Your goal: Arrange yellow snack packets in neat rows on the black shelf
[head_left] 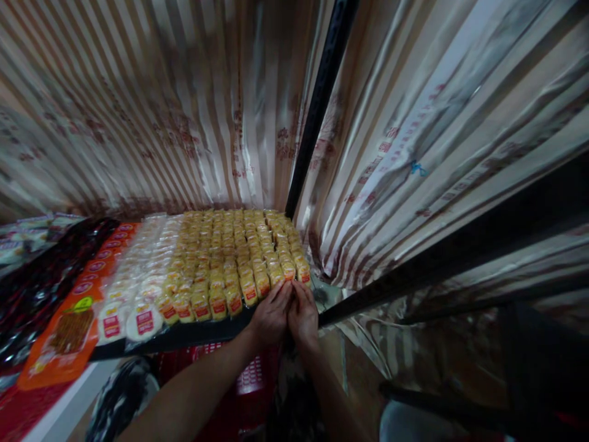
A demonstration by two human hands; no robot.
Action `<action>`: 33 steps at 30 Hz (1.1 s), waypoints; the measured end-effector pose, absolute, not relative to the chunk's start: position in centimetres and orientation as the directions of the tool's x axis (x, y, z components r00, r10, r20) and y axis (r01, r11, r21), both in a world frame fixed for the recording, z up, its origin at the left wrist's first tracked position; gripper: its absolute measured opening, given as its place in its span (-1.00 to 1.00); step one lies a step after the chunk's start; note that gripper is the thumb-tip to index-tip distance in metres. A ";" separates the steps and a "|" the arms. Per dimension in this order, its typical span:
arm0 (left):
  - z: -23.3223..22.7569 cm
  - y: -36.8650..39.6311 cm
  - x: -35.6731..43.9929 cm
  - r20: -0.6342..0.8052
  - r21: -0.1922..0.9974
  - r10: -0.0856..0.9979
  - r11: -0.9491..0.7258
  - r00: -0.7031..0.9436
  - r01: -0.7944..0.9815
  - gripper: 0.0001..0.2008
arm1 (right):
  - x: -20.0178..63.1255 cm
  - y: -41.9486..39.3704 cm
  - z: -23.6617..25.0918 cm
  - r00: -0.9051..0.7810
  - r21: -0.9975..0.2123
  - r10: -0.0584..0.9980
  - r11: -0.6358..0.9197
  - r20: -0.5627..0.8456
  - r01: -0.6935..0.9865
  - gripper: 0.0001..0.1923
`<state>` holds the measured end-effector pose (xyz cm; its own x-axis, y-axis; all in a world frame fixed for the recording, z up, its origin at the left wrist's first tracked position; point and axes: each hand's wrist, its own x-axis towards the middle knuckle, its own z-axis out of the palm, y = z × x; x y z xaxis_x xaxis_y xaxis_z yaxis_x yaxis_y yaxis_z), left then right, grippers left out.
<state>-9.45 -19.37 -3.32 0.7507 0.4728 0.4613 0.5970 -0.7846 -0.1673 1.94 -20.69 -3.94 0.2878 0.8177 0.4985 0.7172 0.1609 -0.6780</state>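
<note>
glossy plastic snack packets [230, 264], shiny striped sheeting [161, 110], black metal post [317, 104]

head camera, looking forward-down, close over shelf [193, 334] edge.

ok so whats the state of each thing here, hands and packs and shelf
left hand: fingers on the front yellow packs, grip unclear
right hand: pressed beside the left, at the shelf's front corner
yellow packs: lined up in rows
white packs: in rows
shelf: loaded
</note>
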 end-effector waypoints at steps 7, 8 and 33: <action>-3.5 -19.3 -9.3 0.476 -0.135 0.457 -0.807 0.752 0.575 -0.39 | 1.9 -20.8 -3.7 0.274 -0.644 0.810 0.158 0.518 0.748 -0.59; -3.5 -19.3 -9.3 0.476 -0.129 0.459 -0.807 0.750 0.576 -0.38 | 1.9 -21.0 -3.4 0.266 -0.635 0.813 0.157 0.518 0.756 -0.58; -3.0 -19.7 -9.4 0.325 -0.043 0.607 -0.756 0.725 0.653 -0.38 | 1.2 -8.8 8.2 0.086 -0.150 0.991 -0.070 0.101 0.986 -0.67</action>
<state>-9.39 -19.69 -3.03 0.7252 0.6072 0.3247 0.6526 -0.7565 -0.0428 1.19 -8.83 8.20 0.0862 0.9911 0.1014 0.9862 -0.0704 -0.1499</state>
